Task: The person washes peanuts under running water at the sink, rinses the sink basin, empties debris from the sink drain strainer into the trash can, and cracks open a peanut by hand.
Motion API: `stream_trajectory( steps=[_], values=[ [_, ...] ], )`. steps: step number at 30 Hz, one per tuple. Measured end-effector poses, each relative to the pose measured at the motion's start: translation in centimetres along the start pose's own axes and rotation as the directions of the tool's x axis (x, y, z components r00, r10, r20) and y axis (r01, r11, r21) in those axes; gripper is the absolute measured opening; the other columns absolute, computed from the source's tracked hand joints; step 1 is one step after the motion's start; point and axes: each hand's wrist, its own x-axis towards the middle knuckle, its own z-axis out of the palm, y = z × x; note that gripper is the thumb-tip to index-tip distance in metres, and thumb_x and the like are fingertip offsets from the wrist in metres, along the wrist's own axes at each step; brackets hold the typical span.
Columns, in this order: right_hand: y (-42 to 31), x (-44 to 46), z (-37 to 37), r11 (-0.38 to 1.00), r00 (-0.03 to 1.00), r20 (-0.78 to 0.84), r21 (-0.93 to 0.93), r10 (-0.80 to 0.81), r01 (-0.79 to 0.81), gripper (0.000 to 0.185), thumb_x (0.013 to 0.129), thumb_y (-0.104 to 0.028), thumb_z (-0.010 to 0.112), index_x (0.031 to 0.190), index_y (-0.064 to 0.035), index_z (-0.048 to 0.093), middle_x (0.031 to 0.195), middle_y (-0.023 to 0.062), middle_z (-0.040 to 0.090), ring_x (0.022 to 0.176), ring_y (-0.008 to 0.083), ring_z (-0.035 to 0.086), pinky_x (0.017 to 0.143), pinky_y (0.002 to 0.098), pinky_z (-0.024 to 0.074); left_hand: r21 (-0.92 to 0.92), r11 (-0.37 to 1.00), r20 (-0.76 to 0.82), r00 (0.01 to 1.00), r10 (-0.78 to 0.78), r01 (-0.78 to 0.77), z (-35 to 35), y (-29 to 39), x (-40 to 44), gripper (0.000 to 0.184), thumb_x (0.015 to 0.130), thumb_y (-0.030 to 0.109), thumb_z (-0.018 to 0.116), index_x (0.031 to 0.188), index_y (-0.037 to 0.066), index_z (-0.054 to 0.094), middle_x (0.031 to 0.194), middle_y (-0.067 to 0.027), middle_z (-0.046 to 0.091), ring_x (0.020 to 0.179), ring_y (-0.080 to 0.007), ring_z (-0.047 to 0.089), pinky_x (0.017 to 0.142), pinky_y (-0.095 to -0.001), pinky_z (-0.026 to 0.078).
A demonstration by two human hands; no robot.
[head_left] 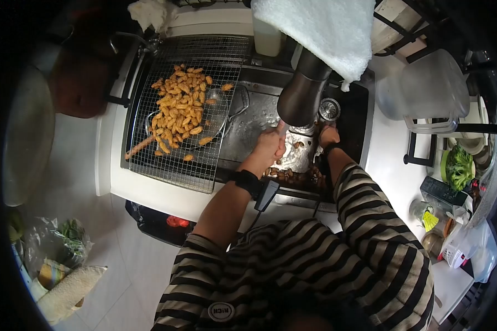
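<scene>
My left hand [270, 144] is closed in the sink, just below a dark, thick faucet-like cylinder [303, 99]; what its fingers hold is hidden. My right hand [328, 135] is curled at the right of a shiny wet metal surface [295, 159], close to the round drain strainer [329, 109]. Its grip is mostly out of sight. Between and below my hands lie several brown, nut-like pieces [287, 175]. Left of my left hand, yellow-brown peanuts in shells [179, 110] are heaped on a wire rack [190, 176] over the sink.
A white towel [328, 33] hangs over the cylinder. A wooden handle [139, 148] shows under the rack. At right on the white counter stand a clear plastic container [433, 85] and leafy greens [459, 168]. Bags [66, 243] sit on the floor at left.
</scene>
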Motion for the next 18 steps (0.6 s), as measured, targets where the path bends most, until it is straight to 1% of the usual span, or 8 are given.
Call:
stream_trajectory(
  steps=[1, 3, 4, 7, 10, 14, 17, 18],
  values=[
    [-0.2, -0.7, -0.1, 0.999, 0.974, -0.226, 0.025, -0.037, 0.043, 0.028, 0.086, -0.020, 0.038, 0.098, -0.0052, 0.058, 0.099, 0.0199, 0.059, 0.090, 0.0353, 0.057, 0.079, 0.0412, 0.0460, -0.001, 1.000, 0.012, 1.000, 0.012, -0.012, -0.3, -0.2, 0.1, 0.033, 0.086, 0.034, 0.049, 0.070, 0.005, 0.045, 0.051, -0.0024, 0.037, 0.033, -0.0103, 0.031, 0.030, -0.0246, 0.019],
    [-0.2, -0.6, -1.3, 1.000, 1.000, -0.022, -0.010, 0.020, -0.020, 0.032, 0.087, -0.025, 0.039, 0.106, -0.0038, 0.053, 0.106, 0.0201, 0.055, 0.098, 0.0330, 0.054, 0.083, 0.0400, 0.0444, -0.003, 0.999, 0.031, 0.999, 0.034, -0.034, -0.9, -0.6, 0.1, 0.013, 0.086, 0.014, 0.047, 0.077, 0.007, 0.050, 0.057, -0.0019, 0.042, 0.039, -0.0106, 0.036, 0.031, -0.0232, 0.023],
    [-0.5, -0.7, -2.1, 0.998, 0.995, 0.081, -0.031, 0.050, -0.048, 0.035, 0.088, -0.028, 0.039, 0.110, -0.0030, 0.050, 0.110, 0.0202, 0.053, 0.101, 0.0318, 0.052, 0.085, 0.0394, 0.0436, -0.047, 0.998, -0.035, 0.998, 0.044, -0.046, -0.5, -0.5, -0.2, 0.012, 0.086, 0.016, 0.049, 0.079, 0.006, 0.052, 0.060, -0.0016, 0.044, 0.042, -0.0098, 0.038, 0.033, -0.0222, 0.026],
    [-2.2, -1.6, -4.7, 0.954, 0.894, 0.361, -0.038, -0.265, 0.297, 0.038, 0.085, -0.031, 0.046, 0.109, -0.0023, 0.050, 0.110, 0.0220, 0.051, 0.099, 0.0351, 0.053, 0.083, 0.0418, 0.0438, -0.143, 0.989, -0.154, 0.988, 0.025, -0.047, 0.7, -0.6, -0.7, 0.014, 0.086, 0.020, 0.055, 0.089, 0.006, 0.056, 0.068, -0.0007, 0.048, 0.050, -0.0074, 0.042, 0.038, -0.0190, 0.031],
    [-5.4, -4.4, -5.3, 0.885, 0.822, 0.329, 0.168, -0.466, 0.434, 0.041, 0.076, -0.026, 0.061, 0.107, -0.0021, 0.049, 0.107, 0.0272, 0.050, 0.092, 0.0399, 0.055, 0.078, 0.0456, 0.0448, -0.125, 0.992, -0.071, 0.997, -0.026, 0.017, -0.1, -0.7, -0.6, 0.017, 0.086, 0.022, 0.057, 0.093, 0.007, 0.057, 0.071, 0.0002, 0.049, 0.053, -0.0057, 0.042, 0.041, -0.0163, 0.032],
    [-6.1, -4.4, 0.3, 0.808, 0.731, 0.471, -0.062, -0.494, 0.586, 0.029, 0.088, -0.020, 0.040, 0.102, 0.0001, 0.055, 0.098, 0.0227, 0.058, 0.088, 0.0347, 0.059, 0.073, 0.0401, 0.0483, -0.021, 0.999, 0.015, 0.999, -0.030, 0.031, -1.6, -0.8, -0.9, 0.019, 0.088, 0.026, 0.053, 0.083, 0.008, 0.053, 0.067, 0.0006, 0.048, 0.049, -0.0056, 0.039, 0.038, -0.0155, 0.028],
    [-6.1, -4.0, 1.5, 0.887, 0.785, 0.472, -0.011, -0.402, 0.461, 0.028, 0.085, -0.020, 0.045, 0.095, 0.0030, 0.057, 0.092, 0.0224, 0.060, 0.084, 0.0327, 0.060, 0.073, 0.0398, 0.0486, 0.023, 0.998, -0.050, 0.997, -0.057, 0.058, -2.4, -0.6, -0.9, 0.029, 0.088, 0.035, 0.050, 0.076, 0.009, 0.050, 0.065, 0.0005, 0.047, 0.047, -0.0063, 0.038, 0.036, -0.0162, 0.026],
    [-6.7, -4.7, -1.7, 0.800, 0.725, 0.378, 0.075, -0.576, 0.596, 0.029, 0.085, -0.023, 0.045, 0.092, 0.0018, 0.058, 0.087, 0.0215, 0.061, 0.082, 0.0335, 0.060, 0.072, 0.0408, 0.0483, 0.041, 0.996, -0.074, 0.995, -0.070, 0.074, -2.8, -0.7, -0.6, 0.032, 0.088, 0.039, 0.049, 0.074, 0.010, 0.048, 0.065, 0.0004, 0.047, 0.046, -0.0066, 0.038, 0.035, -0.0165, 0.025]
  ],
)
